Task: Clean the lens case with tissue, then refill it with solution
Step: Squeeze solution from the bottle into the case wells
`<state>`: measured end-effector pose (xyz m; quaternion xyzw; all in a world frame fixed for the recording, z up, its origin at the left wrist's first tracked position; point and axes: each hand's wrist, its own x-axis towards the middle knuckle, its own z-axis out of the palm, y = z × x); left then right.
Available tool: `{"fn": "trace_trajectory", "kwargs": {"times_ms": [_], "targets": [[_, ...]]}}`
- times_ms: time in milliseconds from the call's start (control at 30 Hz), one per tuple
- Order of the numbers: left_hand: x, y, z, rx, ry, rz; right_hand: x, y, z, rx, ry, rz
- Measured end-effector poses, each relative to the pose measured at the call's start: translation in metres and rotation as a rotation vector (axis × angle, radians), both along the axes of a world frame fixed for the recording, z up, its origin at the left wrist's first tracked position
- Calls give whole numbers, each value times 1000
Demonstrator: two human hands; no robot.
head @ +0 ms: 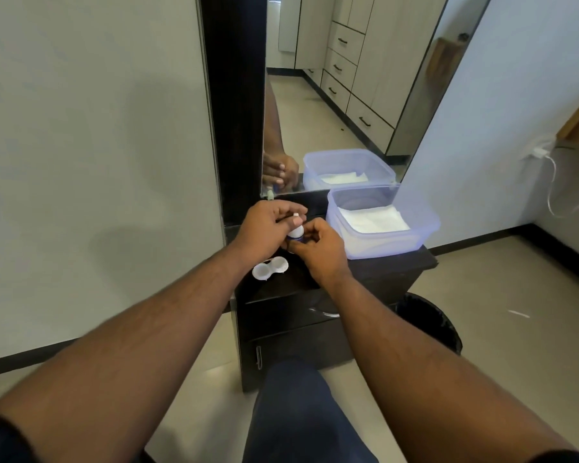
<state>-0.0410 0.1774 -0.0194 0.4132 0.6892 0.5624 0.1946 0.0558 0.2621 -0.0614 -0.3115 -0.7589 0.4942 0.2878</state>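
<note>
Head cam: two hands, left hand (264,227) and right hand (318,243), both gripping one solution bottle (295,232); one open lens case (270,268), one tissue tub (381,222).

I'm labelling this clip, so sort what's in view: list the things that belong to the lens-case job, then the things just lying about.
Belongs to the job:
- solution bottle, held by left hand and right hand
- open lens case on the cabinet top
- tissues in the plastic tub

Just lying about:
- black bin
- mirror
- charger cable
</note>
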Motion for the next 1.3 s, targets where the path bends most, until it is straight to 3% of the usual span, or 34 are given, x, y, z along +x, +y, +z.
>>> {"fn": "trace_trajectory", "kwargs": {"times_ms": [233,367,533,633,700,900,1100,1300], "targets": [[15,4,-3,41,188,241,3,0,4,52,-44,4],[14,3,-11,60,281,263,3,0,3,55,-46,-7],[17,-4,-9,54,58,87,4,-1,6,34,-34,-11],[14,-12,-15,95,332,227,4,-1,6,23,-30,-11],[6,-14,-19,100,407,264,4,-1,6,23,-36,-8],[4,-2,-6,3,270,64,4,-1,7,33,-43,-1],[0,6,11,148,218,278,3,-1,4,3,-32,-24],[-32,-13,-9,-197,342,296,1,-1,3,22,-39,-43]]}}
